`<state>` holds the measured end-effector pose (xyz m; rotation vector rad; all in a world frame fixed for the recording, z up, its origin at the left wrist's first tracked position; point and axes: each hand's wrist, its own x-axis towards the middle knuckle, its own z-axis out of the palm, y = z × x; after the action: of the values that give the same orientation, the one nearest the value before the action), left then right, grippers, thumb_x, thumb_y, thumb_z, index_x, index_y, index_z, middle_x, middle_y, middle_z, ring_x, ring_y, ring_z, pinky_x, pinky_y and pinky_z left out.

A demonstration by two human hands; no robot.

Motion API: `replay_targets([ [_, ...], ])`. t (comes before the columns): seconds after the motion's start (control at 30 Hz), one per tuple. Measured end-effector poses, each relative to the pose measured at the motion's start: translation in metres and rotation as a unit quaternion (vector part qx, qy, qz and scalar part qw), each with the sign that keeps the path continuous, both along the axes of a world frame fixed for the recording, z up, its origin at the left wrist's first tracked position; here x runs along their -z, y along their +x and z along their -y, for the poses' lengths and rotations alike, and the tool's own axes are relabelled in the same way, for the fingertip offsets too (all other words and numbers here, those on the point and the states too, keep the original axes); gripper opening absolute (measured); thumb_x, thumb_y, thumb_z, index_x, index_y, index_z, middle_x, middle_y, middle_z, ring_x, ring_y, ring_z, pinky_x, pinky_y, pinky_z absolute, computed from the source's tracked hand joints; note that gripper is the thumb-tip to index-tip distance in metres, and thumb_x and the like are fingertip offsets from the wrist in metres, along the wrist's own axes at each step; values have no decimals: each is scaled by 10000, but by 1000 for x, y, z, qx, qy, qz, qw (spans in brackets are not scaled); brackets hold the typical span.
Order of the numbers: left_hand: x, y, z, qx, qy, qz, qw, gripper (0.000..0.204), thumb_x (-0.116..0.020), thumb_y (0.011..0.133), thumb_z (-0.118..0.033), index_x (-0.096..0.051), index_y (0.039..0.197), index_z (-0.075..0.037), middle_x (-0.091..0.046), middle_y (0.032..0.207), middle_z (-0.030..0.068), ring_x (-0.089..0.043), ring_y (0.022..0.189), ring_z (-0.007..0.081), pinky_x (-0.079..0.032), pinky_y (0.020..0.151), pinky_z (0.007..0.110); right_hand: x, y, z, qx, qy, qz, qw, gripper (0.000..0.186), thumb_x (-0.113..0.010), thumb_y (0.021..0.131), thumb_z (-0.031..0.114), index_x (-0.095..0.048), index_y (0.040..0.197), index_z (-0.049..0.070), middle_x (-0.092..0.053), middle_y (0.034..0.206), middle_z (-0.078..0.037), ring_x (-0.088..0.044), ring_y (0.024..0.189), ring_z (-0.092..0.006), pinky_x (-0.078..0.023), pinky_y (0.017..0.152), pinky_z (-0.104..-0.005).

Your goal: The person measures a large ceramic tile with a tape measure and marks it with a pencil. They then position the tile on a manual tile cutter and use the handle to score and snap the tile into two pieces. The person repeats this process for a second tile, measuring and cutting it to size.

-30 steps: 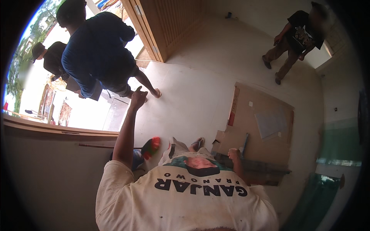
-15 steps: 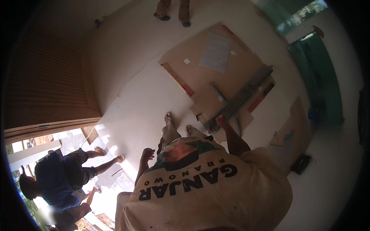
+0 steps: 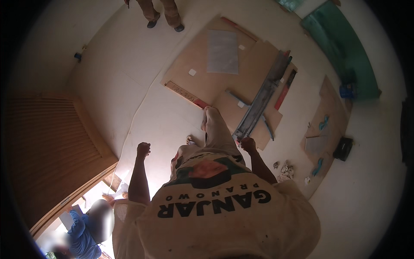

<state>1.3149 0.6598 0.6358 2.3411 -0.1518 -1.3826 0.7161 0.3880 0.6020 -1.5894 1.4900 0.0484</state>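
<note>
My left hand (image 3: 143, 149) is held out over the pale floor with its fingers curled in and nothing visible in them. On the other side, my right hand (image 3: 247, 144) is closed in a fist, and no held thing shows. Nearest to it lies the end of a long grey metal tool (image 3: 264, 93), possibly a tile cutter; I cannot tell whether they touch. The tool rests on brown board sheets (image 3: 181, 64). A wooden strip with a red end (image 3: 186, 94) lies along the boards' near left edge, close to my raised leg (image 3: 215, 127).
A grey rectangular sheet (image 3: 222, 52) lies on the boards. Green glass-like panels (image 3: 343, 47) stand at right, near a blue can (image 3: 347, 91) and a black box (image 3: 343, 149). A thin cable (image 3: 140, 108) crosses the floor. One person stands ahead (image 3: 161, 13); others are by the slatted door (image 3: 56, 134).
My view has moved forward and turned. One leg has stepped forward toward the boards. My left hand has swung forward and outward; my right stays closed near the grey tool's end.
</note>
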Motion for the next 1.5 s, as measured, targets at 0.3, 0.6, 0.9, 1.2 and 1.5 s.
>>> replay_targets([
  [0.3, -17, -20, 292, 15, -120, -95, 988, 308, -619, 889, -280, -616, 1114, -69, -679, 916, 97, -648, 744, 194, -532, 660, 353, 57, 10, 132, -16, 11, -148, 989, 161, -628, 783, 199, -717, 731, 75, -709, 766, -110, -710, 723, -230, -576, 668, -379],
  [0.6, 110, -46, 521, 157, -34, -52, 986, 216, -590, 901, -208, -651, 1035, -50, -658, 808, 58, -621, 663, 139, -493, 564, 282, 200, 56, 424, -293, -116, -227, 922, 202, -684, 771, 292, -727, 778, 95, -707, 802, -97, -700, 798, -259, -564, 725, -403],
  [0.9, 366, -80, 737, 295, -67, -13, 953, 323, -592, 866, -269, -678, 998, 13, -695, 864, 157, -671, 779, 290, -524, 729, 374, 374, 129, 606, 143, 55, -187, 970, 398, -662, 836, 302, -653, 1145, 51, -669, 1157, -175, -631, 1109, -306, -479, 975, -383],
  [1.2, 605, -121, 829, 171, 4, 128, 977, 770, -726, 769, -307, -408, 1352, 83, -431, 1309, 284, -430, 1227, 445, -374, 1041, 511, 544, 191, 747, 250, -20, -147, 957, 449, -632, 862, 217, -560, 1254, 11, -610, 1245, -201, -579, 1182, -338, -451, 1012, -415],
  [1.5, 613, -150, 849, 104, 72, 201, 972, 716, -667, 745, -345, -445, 1259, 101, -443, 1248, 271, -422, 1165, 439, -371, 1000, 521, 575, 204, 741, 288, -26, -202, 936, 478, -627, 822, 218, -568, 1233, -17, -568, 1255, -208, -567, 1177, -350, -456, 1011, -414],
])
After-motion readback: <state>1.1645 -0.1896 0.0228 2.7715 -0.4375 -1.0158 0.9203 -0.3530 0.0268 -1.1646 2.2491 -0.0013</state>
